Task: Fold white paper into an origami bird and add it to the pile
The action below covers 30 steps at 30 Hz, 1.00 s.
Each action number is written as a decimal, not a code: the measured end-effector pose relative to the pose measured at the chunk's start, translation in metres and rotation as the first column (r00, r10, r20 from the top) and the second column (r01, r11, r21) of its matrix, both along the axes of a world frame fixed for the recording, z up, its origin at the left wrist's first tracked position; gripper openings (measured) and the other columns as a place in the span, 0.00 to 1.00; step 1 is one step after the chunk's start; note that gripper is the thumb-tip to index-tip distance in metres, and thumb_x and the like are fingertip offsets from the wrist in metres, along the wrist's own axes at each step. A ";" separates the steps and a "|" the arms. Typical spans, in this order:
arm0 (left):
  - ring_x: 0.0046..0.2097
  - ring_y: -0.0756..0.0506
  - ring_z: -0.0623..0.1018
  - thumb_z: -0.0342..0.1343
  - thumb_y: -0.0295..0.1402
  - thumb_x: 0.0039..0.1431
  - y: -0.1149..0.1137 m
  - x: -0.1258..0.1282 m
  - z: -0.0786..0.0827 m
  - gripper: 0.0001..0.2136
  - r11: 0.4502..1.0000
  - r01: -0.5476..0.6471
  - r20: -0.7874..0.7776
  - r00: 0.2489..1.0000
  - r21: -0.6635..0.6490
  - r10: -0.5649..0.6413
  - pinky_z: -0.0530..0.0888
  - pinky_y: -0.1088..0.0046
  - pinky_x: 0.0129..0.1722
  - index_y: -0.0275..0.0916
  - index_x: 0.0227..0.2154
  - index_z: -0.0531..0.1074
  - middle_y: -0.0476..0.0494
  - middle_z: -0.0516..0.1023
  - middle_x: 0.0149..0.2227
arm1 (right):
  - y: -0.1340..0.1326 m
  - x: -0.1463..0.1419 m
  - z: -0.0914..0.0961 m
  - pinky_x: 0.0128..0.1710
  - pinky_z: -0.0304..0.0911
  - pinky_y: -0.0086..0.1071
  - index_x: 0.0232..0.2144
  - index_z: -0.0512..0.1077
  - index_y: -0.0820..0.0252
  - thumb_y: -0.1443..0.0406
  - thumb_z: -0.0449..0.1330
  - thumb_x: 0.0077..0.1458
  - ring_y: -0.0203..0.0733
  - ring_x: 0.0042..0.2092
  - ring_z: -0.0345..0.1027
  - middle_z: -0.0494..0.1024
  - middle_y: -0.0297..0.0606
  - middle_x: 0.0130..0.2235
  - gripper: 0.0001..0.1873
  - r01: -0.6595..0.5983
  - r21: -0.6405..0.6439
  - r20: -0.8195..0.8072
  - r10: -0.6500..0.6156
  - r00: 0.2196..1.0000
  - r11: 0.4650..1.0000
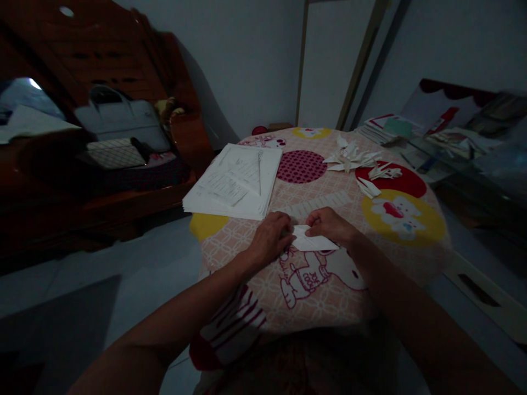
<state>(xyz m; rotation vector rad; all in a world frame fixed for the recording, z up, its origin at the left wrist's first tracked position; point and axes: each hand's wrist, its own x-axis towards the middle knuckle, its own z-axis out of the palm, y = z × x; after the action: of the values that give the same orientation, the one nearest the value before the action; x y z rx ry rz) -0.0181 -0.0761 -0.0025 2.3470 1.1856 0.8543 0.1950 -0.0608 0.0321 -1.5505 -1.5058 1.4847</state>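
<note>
A small piece of folded white paper [315, 243] lies on the patterned tablecloth [263, 291] near the front of the round table. My left hand [272, 236] has its fingers curled at the paper's left end, gripping it there. From the right, my right hand [329, 225] pinches the paper's upper edge between thumb and fingers. The fingertips partly cover the paper, so the exact fold is hard to see. Just beyond my left hand rests a stack of printed white sheets [201, 198], with smaller loose pieces on top.
Folded paper pieces [349, 156] are heaped at the table's far right, with another folded piece [368, 187] closer. A cluttered glass-topped surface [465, 164] stands at right. On the left, a wooden bench [181, 137] holds a light-coloured bag [127, 123].
</note>
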 end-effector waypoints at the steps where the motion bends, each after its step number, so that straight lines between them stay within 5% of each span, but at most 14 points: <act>1: 0.51 0.39 0.73 0.64 0.29 0.52 0.002 0.000 0.000 0.14 1.000 -0.007 0.031 1.000 -0.016 0.008 0.71 0.58 0.52 0.38 0.42 0.74 0.39 0.75 0.48 | 0.000 0.001 -0.001 0.19 0.52 0.27 0.22 0.72 0.60 0.72 0.67 0.34 0.32 0.19 0.61 0.72 0.30 0.19 0.09 0.011 -0.019 -0.054 -0.012 0.998 1.000; 4: 0.51 0.39 0.74 0.66 0.30 0.49 0.011 0.001 0.002 0.33 0.990 -0.001 0.150 0.988 -0.144 0.023 0.71 0.59 0.51 0.39 0.60 0.65 0.38 0.75 0.51 | 0.001 0.004 -0.005 0.19 0.52 0.27 0.23 0.72 0.60 0.70 0.68 0.34 0.32 0.19 0.62 0.72 0.30 0.19 0.10 0.051 -0.036 -0.200 -0.058 0.978 0.998; 7: 0.43 0.42 0.77 0.69 0.31 0.43 0.024 0.006 0.005 0.43 0.943 0.030 0.335 0.938 -0.331 0.087 0.73 0.64 0.44 0.38 0.64 0.59 0.40 0.77 0.45 | 0.003 0.007 -0.011 0.18 0.53 0.27 0.25 0.72 0.59 0.67 0.70 0.32 0.33 0.18 0.62 0.72 0.28 0.18 0.13 0.120 -0.019 -0.291 -0.121 0.949 0.993; 11: 0.33 0.47 0.76 0.72 0.30 0.35 0.036 0.020 0.010 0.51 0.836 0.091 0.620 0.716 -0.540 0.322 0.72 0.71 0.34 0.36 0.65 0.57 0.45 0.77 0.37 | 0.005 0.004 -0.017 0.21 0.58 0.28 0.24 0.70 0.58 0.66 0.71 0.29 0.34 0.20 0.65 0.74 0.28 0.20 0.16 0.264 0.003 -0.412 -0.239 0.879 0.965; 14: 0.31 0.49 0.75 0.73 0.29 0.33 0.040 0.034 0.015 0.48 0.776 0.171 0.721 0.530 -0.607 0.446 0.72 0.72 0.34 0.35 0.62 0.61 0.49 0.76 0.31 | 0.005 -0.003 -0.019 0.26 0.63 0.30 0.24 0.71 0.59 0.66 0.71 0.28 0.35 0.23 0.68 0.76 0.29 0.22 0.16 0.389 0.022 -0.520 -0.322 0.791 0.921; 16: 0.32 0.49 0.75 0.73 0.30 0.32 0.041 0.043 0.018 0.43 0.755 0.232 0.749 0.472 -0.614 0.465 0.73 0.71 0.35 0.34 0.56 0.66 0.49 0.76 0.31 | 0.005 -0.006 -0.019 0.29 0.65 0.31 0.25 0.72 0.59 0.66 0.71 0.29 0.36 0.24 0.69 0.77 0.30 0.23 0.16 0.453 0.034 -0.560 -0.358 0.747 0.891; 22: 0.29 0.49 0.76 0.74 0.29 0.29 0.040 0.056 0.017 0.33 0.692 0.325 0.745 0.468 -0.645 0.476 0.72 0.73 0.31 0.30 0.44 0.72 0.45 0.80 0.30 | 0.005 -0.008 -0.020 0.26 0.63 0.31 0.26 0.72 0.60 0.64 0.72 0.29 0.35 0.23 0.68 0.76 0.30 0.22 0.17 0.489 0.088 -0.535 -0.373 0.758 0.868; 30: 0.29 0.49 0.77 0.72 0.29 0.34 0.042 0.050 0.005 0.27 0.730 0.300 0.749 0.512 -0.614 0.420 0.72 0.73 0.31 0.30 0.42 0.75 0.44 0.81 0.30 | -0.002 -0.007 -0.022 0.23 0.59 0.29 0.21 0.73 0.61 0.60 0.69 0.34 0.36 0.21 0.66 0.75 0.32 0.20 0.13 0.364 0.017 -0.435 -0.321 0.842 0.931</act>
<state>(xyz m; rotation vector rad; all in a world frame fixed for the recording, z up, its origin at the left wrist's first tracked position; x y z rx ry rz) 0.0317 -0.0339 0.0030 0.9637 0.8704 1.1442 0.1879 -0.0633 0.0101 -1.2496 -0.9728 1.3954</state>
